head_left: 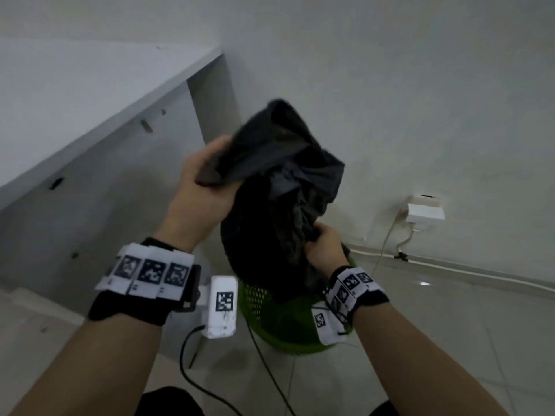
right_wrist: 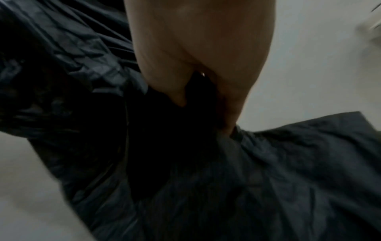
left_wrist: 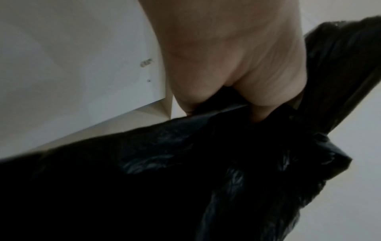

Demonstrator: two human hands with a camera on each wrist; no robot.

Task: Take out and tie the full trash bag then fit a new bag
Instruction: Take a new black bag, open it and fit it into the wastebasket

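The crinkled black plastic trash bag (head_left: 279,211) stands partly raised above the round green mesh bin (head_left: 288,322). The left hand (head_left: 198,187) has its grip curled round the bag's upper edge; the right hand (head_left: 326,246) pinches film lower down. Best gather both edges tight before knotting. Only the head view shows the bin; wrist views show folds at the fingers (left_wrist: 257,114).

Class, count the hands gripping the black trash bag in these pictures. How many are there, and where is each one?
2. The left hand grips the black trash bag at its raised top edge; the right hand grips it lower, above the green bin.
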